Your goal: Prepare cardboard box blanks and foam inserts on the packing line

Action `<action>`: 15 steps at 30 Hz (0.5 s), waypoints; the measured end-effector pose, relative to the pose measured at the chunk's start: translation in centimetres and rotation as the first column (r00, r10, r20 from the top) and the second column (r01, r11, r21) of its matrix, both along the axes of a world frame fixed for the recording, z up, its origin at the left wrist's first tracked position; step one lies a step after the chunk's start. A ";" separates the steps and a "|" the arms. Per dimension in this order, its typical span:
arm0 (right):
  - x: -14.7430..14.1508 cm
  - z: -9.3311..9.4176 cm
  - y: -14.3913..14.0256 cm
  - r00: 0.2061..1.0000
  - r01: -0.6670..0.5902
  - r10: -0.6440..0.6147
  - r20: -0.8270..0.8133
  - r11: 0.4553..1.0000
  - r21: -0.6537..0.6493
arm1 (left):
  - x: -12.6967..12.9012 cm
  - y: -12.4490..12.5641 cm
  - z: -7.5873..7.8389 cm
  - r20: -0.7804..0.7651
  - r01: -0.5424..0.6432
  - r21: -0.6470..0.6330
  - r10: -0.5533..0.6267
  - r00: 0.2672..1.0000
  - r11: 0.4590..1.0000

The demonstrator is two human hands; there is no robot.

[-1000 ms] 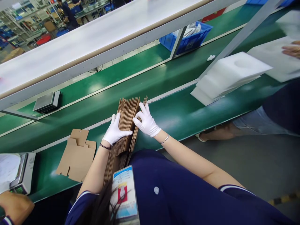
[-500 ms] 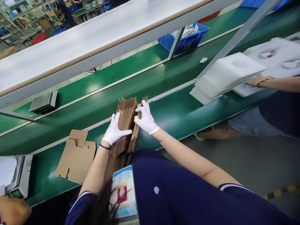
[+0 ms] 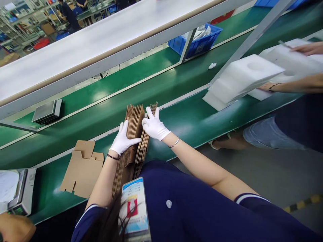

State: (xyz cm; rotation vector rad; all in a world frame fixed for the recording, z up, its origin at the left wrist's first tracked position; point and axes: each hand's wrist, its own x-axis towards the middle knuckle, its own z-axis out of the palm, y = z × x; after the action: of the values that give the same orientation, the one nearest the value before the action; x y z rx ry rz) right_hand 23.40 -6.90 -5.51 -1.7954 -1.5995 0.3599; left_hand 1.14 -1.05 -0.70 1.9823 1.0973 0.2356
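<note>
Nearest, the stack of flat cartons point(image 3: 133, 141) stood on edge, leaning against the person's body at the near rim of the green belt point(image 3: 191, 121), its long axis running from near-left to far, tops fanned at the far end. Left hand point(image 3: 122, 139), white-gloved, lay flat on the left face of the stack, thumb hooked over toward the right, fingers together, pressing rather than pinching. Right hand point(image 3: 153, 126), also gloved, sat at the far right top of the fan, fingers spread and tucked into a gap, parting the last few right-hand cartons from the main bundle; whether it had a full grip on one could not be told. So the stack lay between both hands, the right hand being the one at the far free edges and the left the nearer to the body. Against the frame half a second back, the right hand had dropped a little lower and nearer to the bundle, and the gap in the fan looked wider; the left hand had hardly shifted. To the left on the belt lay one unfolded carton blank point(image 3: 82, 169), apart from the stack. Farther right, white foam pads point(image 3: 239, 79) were piled, with a co-worker's hand point(image 3: 306, 48) now on them, placed differently than before. Far beyond, a blue bin point(image 3: 199, 42).
</note>
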 end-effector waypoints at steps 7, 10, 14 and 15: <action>5.6 -1.4 -0.8 0.970 0.148 -0.159 -0.182 0.986 -0.074 | -0.5 0.3 0.1 0.027 0.000 -0.011 0.000 1.000 1.000; 12.2 -1.6 -1.0 0.924 0.275 -0.315 -0.216 0.941 -0.197 | -0.4 -0.1 0.8 -0.015 -0.027 -0.033 0.026 1.000 0.999; 22.1 -2.0 -3.2 0.865 0.407 -0.472 -0.169 0.858 -0.314 | -0.3 -0.5 1.2 -0.035 -0.058 -0.048 0.056 0.998 0.997; 24.0 -2.2 -3.8 0.845 0.450 -0.517 -0.140 0.827 -0.337 | -0.4 -0.5 1.2 -0.032 -0.068 -0.050 0.066 0.997 0.996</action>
State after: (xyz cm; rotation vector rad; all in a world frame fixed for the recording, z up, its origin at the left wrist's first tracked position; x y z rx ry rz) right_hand 47.42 -10.73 -7.69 -2.2186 -0.9119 0.5551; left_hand 0.76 -1.57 0.48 1.9114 1.1788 0.2116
